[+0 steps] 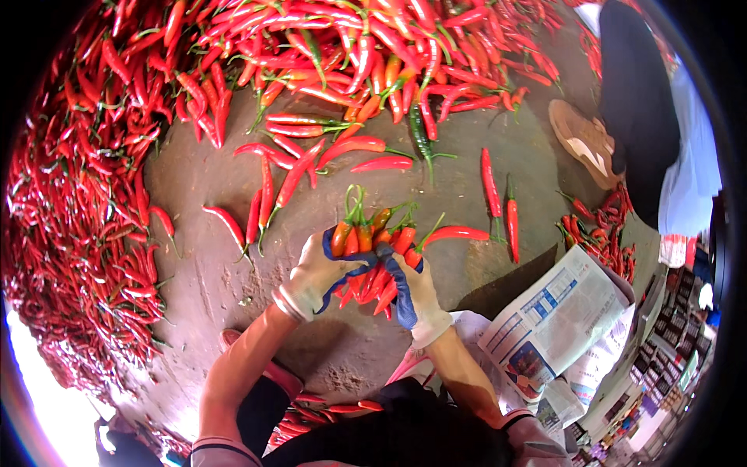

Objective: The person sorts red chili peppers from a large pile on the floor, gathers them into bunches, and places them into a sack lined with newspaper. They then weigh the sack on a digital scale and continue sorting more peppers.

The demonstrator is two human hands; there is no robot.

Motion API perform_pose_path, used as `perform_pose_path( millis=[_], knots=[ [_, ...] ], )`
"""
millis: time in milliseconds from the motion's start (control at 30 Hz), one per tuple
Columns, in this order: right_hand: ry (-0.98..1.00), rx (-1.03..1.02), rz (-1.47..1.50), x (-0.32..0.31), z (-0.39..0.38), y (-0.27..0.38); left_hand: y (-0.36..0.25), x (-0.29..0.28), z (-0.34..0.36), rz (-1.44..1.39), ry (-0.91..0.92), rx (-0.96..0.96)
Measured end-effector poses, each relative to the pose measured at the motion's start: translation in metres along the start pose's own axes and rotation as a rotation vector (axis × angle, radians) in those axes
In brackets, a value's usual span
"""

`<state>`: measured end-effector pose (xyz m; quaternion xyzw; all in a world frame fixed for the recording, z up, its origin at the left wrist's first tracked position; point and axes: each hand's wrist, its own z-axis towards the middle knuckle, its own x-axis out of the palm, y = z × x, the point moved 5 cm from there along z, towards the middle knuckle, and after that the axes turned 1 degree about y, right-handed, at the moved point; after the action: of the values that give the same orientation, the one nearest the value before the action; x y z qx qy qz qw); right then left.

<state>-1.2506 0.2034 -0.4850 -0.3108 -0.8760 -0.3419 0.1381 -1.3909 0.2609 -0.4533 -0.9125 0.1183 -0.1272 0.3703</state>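
Note:
Between my two gloved hands is a bunch of red chili peppers (366,286), their green and orange stem ends pointing away from me. My left hand (327,268), in a white glove with a blue palm, wraps round the bunch from the left. From the right, my right hand (412,292) closes on it, with the blue thumb pressed across the peppers. One longer red chili (459,233) sticks out past my right hand. Beyond the bunch, loose chilies (292,179) lie on the floor, with a dark green chili (420,132) among those farther off.
A large heap of red chilies (85,156) curves round the far side and left. Newspaper sheets (560,311) lie at the right, near a smaller chili pile (607,233). Another person's brown shoe (583,140) stands at the far right. More chilies (299,420) lie close to my legs.

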Motion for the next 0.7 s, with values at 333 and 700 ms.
perform_pose_path(
  millis=[333, 700],
  knots=[
    [-0.012, -0.372, 0.017, -0.004, -0.135, 0.152, -0.146, 0.126, -0.075, 0.124, 0.165, 0.263],
    [-0.46, -0.852, 0.579, -0.257, -0.308, 0.177, -0.092, 0.461, -0.094, 0.545, 0.788, 0.507]
  ],
)
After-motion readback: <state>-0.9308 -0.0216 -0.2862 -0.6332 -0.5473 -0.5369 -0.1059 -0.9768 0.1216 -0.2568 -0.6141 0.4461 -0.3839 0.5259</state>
